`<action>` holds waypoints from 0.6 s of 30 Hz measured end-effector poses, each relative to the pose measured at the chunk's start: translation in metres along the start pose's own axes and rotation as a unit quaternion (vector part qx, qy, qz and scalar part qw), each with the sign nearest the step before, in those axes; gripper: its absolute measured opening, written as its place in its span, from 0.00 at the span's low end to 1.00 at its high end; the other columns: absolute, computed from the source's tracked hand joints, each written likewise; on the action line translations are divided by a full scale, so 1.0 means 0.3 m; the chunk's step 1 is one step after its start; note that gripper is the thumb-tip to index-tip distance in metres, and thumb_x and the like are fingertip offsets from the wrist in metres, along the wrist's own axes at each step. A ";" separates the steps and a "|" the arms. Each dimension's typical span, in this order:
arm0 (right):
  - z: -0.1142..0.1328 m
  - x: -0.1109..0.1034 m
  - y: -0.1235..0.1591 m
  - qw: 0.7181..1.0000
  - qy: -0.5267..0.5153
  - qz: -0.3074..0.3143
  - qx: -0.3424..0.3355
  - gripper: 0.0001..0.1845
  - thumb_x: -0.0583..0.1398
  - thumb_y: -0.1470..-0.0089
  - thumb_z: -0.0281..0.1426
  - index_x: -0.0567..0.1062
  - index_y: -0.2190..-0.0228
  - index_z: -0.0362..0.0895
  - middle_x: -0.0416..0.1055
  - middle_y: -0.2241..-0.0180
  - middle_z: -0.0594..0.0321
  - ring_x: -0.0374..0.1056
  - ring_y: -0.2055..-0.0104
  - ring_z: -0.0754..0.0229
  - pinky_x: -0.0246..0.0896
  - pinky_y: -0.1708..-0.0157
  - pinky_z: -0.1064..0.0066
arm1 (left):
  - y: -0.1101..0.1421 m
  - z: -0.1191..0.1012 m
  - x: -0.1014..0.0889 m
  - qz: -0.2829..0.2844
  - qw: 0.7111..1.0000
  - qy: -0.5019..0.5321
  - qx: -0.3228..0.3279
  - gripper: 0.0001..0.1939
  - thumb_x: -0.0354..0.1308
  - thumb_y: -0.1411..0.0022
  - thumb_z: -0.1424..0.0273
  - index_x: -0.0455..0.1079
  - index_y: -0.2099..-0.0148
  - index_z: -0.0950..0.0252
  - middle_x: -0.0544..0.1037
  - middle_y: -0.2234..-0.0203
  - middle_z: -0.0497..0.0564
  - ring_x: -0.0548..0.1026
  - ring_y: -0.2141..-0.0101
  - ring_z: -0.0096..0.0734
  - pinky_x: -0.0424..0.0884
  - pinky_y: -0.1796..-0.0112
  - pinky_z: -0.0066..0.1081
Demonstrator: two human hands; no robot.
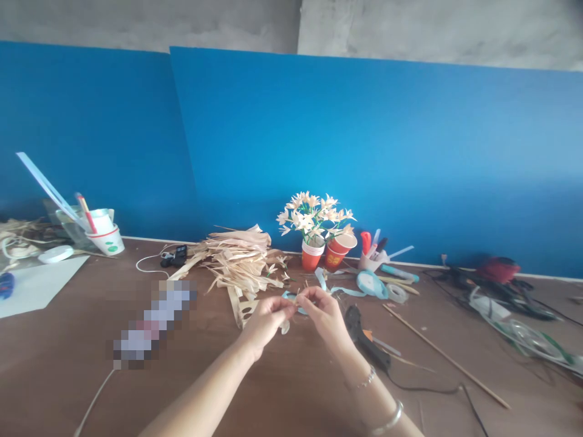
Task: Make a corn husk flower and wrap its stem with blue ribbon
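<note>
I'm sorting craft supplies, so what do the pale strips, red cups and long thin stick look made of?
Pale strips: probably dried husk, matte, with papery, ragged edges. Red cups: likely paper, smooth, with thin white rims. Long thin stick: seemingly wood or bamboo, dull, from its tan colour.

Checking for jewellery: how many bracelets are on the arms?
2, both on the right arm: a thin bracelet, then a thicker bangle farther up. More could be out of frame.

Dry strips (243, 252) look papery and matt, the panel (364, 145) smooth, the concrete (218, 24) rough.
</note>
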State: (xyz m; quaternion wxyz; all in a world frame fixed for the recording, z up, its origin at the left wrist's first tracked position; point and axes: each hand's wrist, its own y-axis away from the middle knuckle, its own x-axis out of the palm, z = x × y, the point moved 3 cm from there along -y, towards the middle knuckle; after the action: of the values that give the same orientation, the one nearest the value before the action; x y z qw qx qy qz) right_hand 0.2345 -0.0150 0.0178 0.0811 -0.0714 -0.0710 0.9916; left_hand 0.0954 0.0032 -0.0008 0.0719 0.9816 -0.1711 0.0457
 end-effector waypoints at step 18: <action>-0.001 0.015 0.009 1.000 -0.009 -0.018 0.023 0.14 0.61 0.55 0.40 0.69 0.78 0.43 0.67 0.79 0.66 0.60 0.75 0.63 0.55 0.73 0.73 | -0.012 0.010 -0.001 0.004 0.996 -0.075 0.046 0.13 0.61 0.48 0.60 0.72 0.70 0.66 0.71 0.79 0.46 0.64 0.78 0.24 0.58 0.75 0.24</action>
State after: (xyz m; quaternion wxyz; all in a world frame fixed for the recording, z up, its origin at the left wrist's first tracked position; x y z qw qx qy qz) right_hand 0.2296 -0.0168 0.0165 0.1001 -0.0595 -0.0500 0.9919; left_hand 0.0966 0.0060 -0.0041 0.0139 0.9838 -0.1777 -0.0197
